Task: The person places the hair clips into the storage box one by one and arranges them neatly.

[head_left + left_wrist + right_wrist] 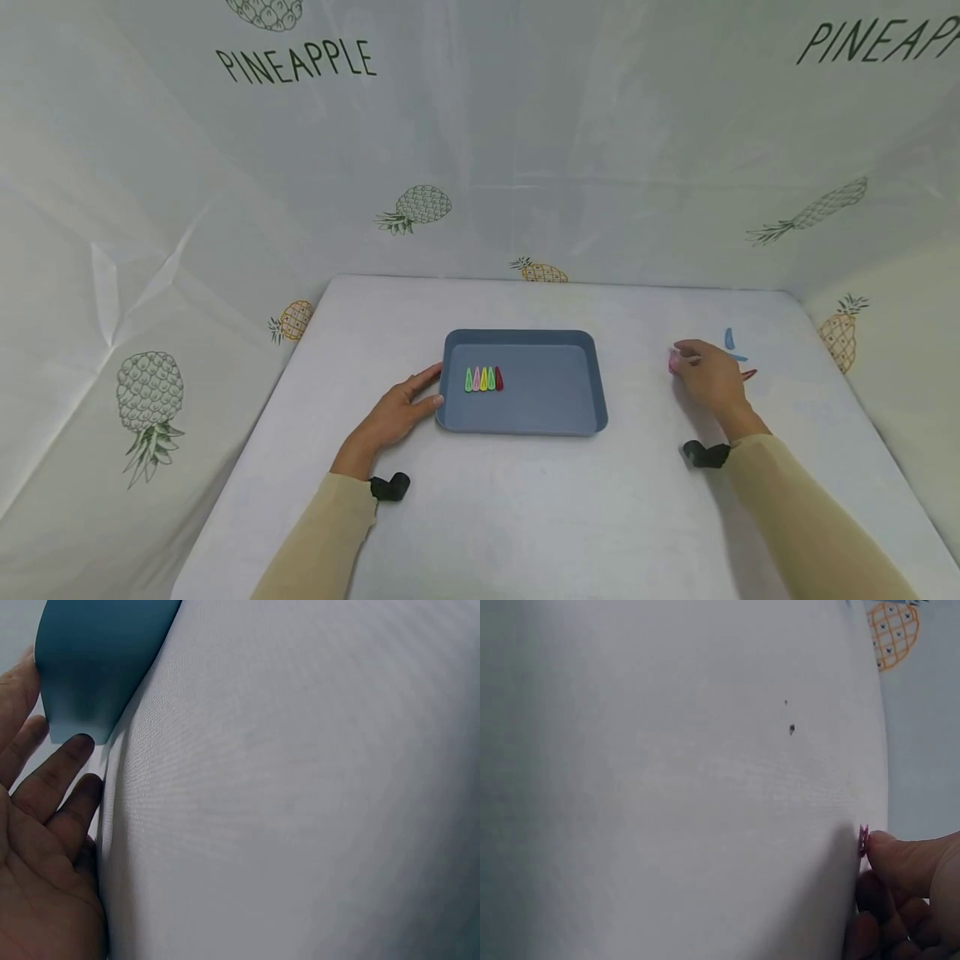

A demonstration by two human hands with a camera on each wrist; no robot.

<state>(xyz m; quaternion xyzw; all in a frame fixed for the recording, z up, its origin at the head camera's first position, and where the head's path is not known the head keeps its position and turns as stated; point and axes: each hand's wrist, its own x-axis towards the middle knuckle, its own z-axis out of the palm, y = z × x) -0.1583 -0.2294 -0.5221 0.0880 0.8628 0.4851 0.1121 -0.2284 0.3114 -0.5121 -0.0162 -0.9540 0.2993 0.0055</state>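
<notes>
A blue-grey tray (551, 387) lies on the white table, and its outer wall (97, 667) fills the top left of the left wrist view. My left hand (397, 415) rests at the tray's left side, fingers loosely extended and fingertips right at the rim. Inside the tray, toward the left, several snap hair clips (483, 379) stand in a neat row: green, pink, yellow and dark red. Over to the right, my right hand (708, 379) pinches a pink hair clip (863, 841) between thumb and fingers, close over the cloth.
Just beyond my right hand lie a blue clip (729, 338), another blue clip (738, 358) and a red clip (748, 375), the latter two partly hidden by the hand. A pineapple-print sheet (600, 150) hangs behind and beside the table.
</notes>
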